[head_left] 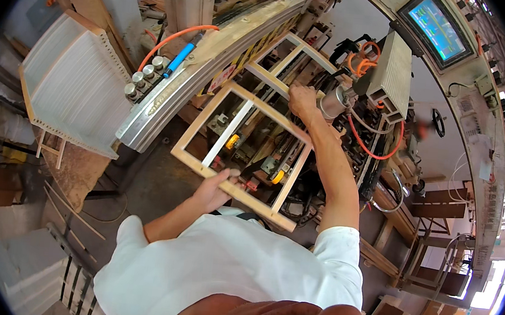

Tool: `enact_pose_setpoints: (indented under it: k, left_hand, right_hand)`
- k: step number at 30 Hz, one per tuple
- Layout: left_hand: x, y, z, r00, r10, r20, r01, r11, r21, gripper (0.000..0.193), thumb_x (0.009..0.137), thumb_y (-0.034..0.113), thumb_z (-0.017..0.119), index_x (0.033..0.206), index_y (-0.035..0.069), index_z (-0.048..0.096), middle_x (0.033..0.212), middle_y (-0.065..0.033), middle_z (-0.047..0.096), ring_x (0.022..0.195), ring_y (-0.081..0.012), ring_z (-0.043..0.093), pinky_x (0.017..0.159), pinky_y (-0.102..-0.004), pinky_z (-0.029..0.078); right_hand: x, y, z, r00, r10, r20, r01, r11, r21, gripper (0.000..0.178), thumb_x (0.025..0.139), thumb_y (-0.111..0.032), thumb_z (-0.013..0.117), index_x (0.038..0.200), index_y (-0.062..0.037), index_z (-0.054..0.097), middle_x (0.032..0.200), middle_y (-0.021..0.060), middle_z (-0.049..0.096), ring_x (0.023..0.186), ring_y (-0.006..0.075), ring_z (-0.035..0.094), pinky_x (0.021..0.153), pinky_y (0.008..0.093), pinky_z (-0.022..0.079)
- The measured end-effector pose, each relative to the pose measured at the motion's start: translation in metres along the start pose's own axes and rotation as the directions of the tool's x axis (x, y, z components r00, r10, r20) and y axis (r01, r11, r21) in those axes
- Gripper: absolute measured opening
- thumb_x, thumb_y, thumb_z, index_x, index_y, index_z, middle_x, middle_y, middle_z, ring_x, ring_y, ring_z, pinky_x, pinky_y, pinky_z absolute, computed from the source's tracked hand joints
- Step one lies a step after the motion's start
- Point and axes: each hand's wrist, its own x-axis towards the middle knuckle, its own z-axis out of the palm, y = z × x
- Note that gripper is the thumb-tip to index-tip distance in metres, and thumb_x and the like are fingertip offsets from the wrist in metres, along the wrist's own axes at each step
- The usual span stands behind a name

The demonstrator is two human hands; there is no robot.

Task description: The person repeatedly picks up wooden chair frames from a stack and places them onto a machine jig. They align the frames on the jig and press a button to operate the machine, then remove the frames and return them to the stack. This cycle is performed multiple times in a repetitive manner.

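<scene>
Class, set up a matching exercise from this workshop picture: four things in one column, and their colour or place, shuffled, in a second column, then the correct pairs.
Column 1
1. left hand
2. right hand
3. hose
4. screen

Column 2
A. orange, curving over the machine
B. grips the near rail of the wooden frame
C. lit, at the upper right
D. on the frame's far crossbar

Pairs: 1-B, 2-D, 3-A, 4-C
</scene>
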Motion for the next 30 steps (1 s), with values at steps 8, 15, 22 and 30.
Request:
enact_pose_setpoints:
  k: [8, 15, 22, 30]
  left_hand:
    - [-0.086, 0.009, -0.033, 0.999, -0.018, -0.047, 0.02, 0.998, 0.051, 0.028, 0.096, 0.026, 0.055, 0.114, 0.005, 0.058, 0.092, -0.005, 0.056, 0.096, -0.0247, 0.056, 0.095, -0.0402, 0.043]
    - [-0.14, 0.016, -0.066, 0.998, -0.056, 0.01, 0.055, 0.995, 0.08, 0.032, 0.097, 0.025, 0.054, 0.12, 0.003, 0.054, 0.095, -0.0041, 0.055, 0.1, -0.0229, 0.054, 0.095, -0.0386, 0.043]
    - [-0.19, 0.026, -0.075, 0.972, -0.048, -0.23, 0.064, 0.996, 0.06, 0.029, 0.094, 0.024, 0.06, 0.115, 0.005, 0.057, 0.089, -0.0012, 0.058, 0.093, -0.0221, 0.058, 0.095, -0.0399, 0.045]
    - [-0.184, 0.049, -0.16, 0.806, 0.157, -0.57, -0.14, 0.987, 0.074, 0.015, 0.092, 0.019, 0.06, 0.096, 0.004, 0.059, 0.074, -0.0055, 0.055, 0.08, -0.0243, 0.057, 0.093, -0.0478, 0.049]
  right_hand:
    - [0.007, -0.013, 0.003, 0.99, 0.106, 0.095, -0.104, 0.994, -0.027, 0.029, 0.074, -0.004, 0.063, 0.102, 0.0021, 0.058, 0.088, 0.022, 0.068, 0.086, 0.0375, 0.065, 0.077, 0.0489, 0.045]
    - [0.017, -0.009, 0.011, 0.973, 0.176, 0.152, -0.183, 0.983, 0.029, 0.028, 0.074, -0.003, 0.063, 0.1, -0.003, 0.053, 0.09, 0.0195, 0.067, 0.093, 0.039, 0.064, 0.08, 0.0529, 0.044]
    - [0.005, -0.013, 0.008, 0.989, 0.148, 0.015, -0.143, 0.977, -0.159, 0.026, 0.08, -0.008, 0.056, 0.107, -0.0083, 0.055, 0.096, 0.0148, 0.068, 0.094, 0.0328, 0.063, 0.086, 0.0463, 0.04]
    - [-0.002, -0.014, 0.004, 0.985, 0.148, -0.087, -0.167, 0.949, -0.269, 0.042, 0.074, -0.017, 0.07, 0.113, -0.0072, 0.059, 0.102, 0.0118, 0.066, 0.103, 0.0291, 0.059, 0.094, 0.0473, 0.036]
